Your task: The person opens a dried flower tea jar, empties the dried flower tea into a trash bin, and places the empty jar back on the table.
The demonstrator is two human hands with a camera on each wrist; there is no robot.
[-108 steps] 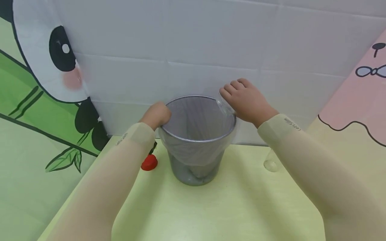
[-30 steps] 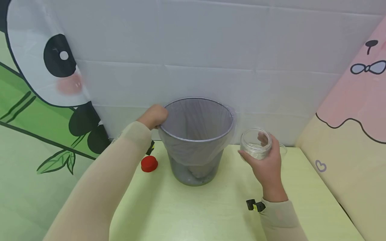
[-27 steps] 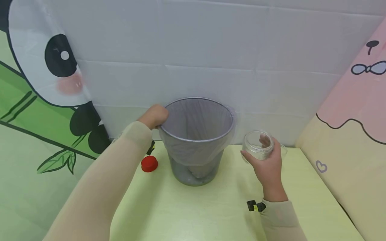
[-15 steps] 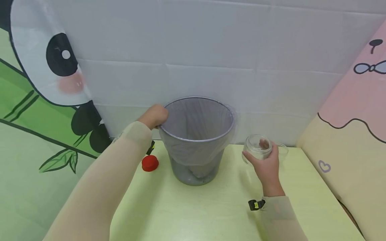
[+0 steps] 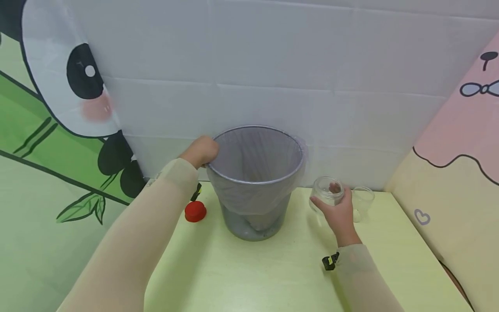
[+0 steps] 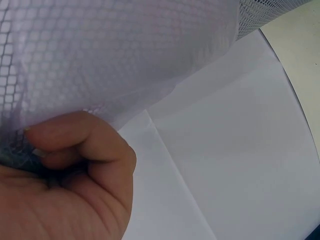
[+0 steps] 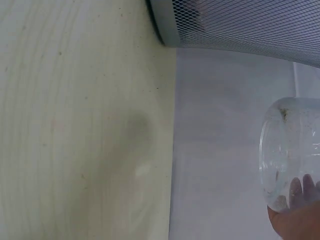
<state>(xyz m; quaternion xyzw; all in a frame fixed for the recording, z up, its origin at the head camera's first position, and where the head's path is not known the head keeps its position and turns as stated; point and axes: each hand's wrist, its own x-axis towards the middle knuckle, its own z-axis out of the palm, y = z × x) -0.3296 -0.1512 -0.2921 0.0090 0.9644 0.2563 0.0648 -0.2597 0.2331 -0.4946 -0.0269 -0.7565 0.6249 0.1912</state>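
Note:
A grey mesh wastebasket (image 5: 253, 229) lined with a thin translucent bag (image 5: 249, 197) stands upright on the table. My left hand (image 5: 200, 151) grips its rim at the left, fingers curled over the bag's edge; the left wrist view shows the curled fingers (image 6: 82, 135) against the liner. To the right of the basket, my right hand (image 5: 338, 214) holds a clear, lidless jar (image 5: 323, 201), mouth up, thumb on the near side and fingers around the far side. In the right wrist view a dark speck clings inside the jar (image 7: 290, 145), which appears raised off the table.
Just right of my right hand stands a clear drinking glass (image 5: 364, 201). A red lid (image 5: 195, 211) lies left of the basket, close to my left forearm. Behind the table (image 5: 249, 277) rises a white sheet wall (image 5: 253, 104); a printed panel (image 5: 440, 182) borders it on the right.
My right hand has brought the jar from the basket's right rim to the right, turned it mouth up and lowered it slightly. My left hand stays on the rim.

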